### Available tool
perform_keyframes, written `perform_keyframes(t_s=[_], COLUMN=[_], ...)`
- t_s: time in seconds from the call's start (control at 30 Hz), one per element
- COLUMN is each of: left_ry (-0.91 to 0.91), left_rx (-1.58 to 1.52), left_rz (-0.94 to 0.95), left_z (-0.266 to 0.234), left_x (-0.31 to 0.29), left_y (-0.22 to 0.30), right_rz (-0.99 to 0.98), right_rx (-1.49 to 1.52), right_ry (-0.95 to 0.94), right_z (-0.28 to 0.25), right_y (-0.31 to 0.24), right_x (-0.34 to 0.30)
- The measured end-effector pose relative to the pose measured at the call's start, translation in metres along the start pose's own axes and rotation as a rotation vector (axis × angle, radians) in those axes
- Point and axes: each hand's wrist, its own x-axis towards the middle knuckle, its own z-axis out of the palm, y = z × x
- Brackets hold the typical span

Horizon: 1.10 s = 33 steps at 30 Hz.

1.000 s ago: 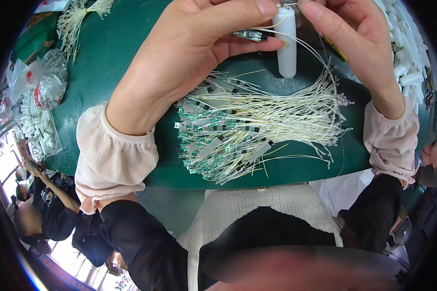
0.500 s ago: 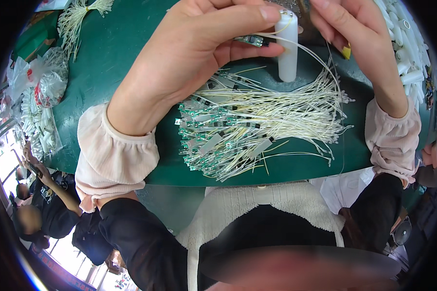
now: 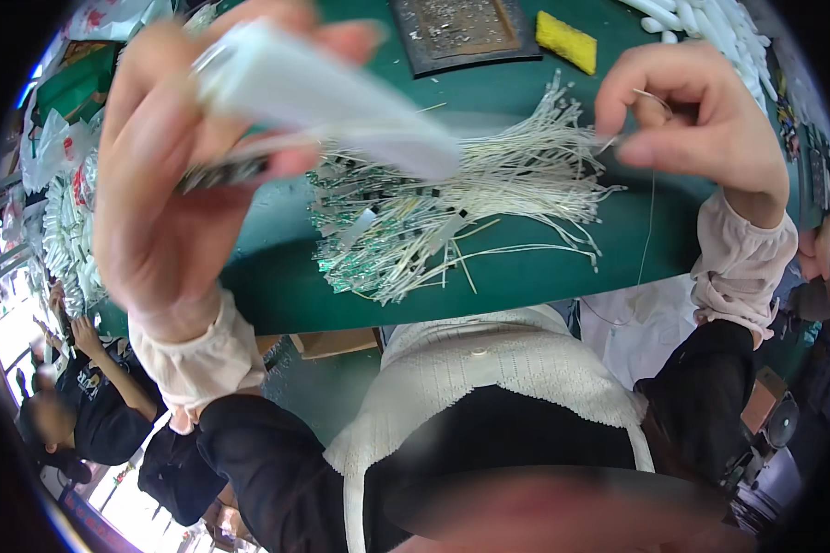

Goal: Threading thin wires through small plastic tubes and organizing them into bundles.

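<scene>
One white tube (image 3: 341,106), long axis slanting down-right, clamped in left hand (image 3: 161,175), right hand (image 3: 710,124) apart, pinching thin strand (image 3: 650,95)

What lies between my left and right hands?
The head view shows a pile of wired circuit boards on the green tabletop, partly hidden by the white cylinder your left hand holds.

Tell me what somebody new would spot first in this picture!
Probably the white tube, big and blurry in the person's left hand at the upper left. Next might come the heap of pale wires with little green circuit boards, spread across the middle of the green table. Then there's a bright yellow block near the top, just right of a dark tray.
</scene>
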Motion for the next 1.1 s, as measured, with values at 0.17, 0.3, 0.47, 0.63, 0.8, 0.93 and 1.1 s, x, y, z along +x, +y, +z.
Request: perform_keyframes(t_s=[0.17, 0.3, 0.47, 0.63, 0.8, 0.93, 1.1], left_ry=[0.066, 0.274, 0.591, 0.399, 0.007, -0.104, -0.243], left_rx=[0.042, 0.386, 1.002, 1.255, 1.456, 1.431, 1.459], left_rz=[0.168, 0.053, -0.546, -0.636, -0.131, 0.039, 0.131], left_z=[-0.005, -0.031, -0.011, 0.012, 0.023, 0.034, 0.054], left_x=[-0.08, -0.178, -0.219, -0.166, -0.076, -0.009, 0.016], left_y=[0.009, 0.011, 0.026, 0.038, -0.001, -0.026, -0.045], right_rz=[-0.102, 0.203, 0.505, 0.473, 0.654, 0.799, 0.813], right_rx=[-0.386, -0.429, -0.822, -1.08, -1.019, -0.916, -0.871], right_ry=[0.366, 0.618, 0.531, 0.533, 0.612, 0.626, 0.774], right_z=[-0.024, -0.07, -0.059, -0.043, 0.0, -0.004, -0.009], right_y=[0.007, 0.067, 0.078, 0.081, 0.098, 0.094, 0.063], right_x=[-0.044, -0.084, -0.074, -0.101, -0.118, -0.151, -0.145])
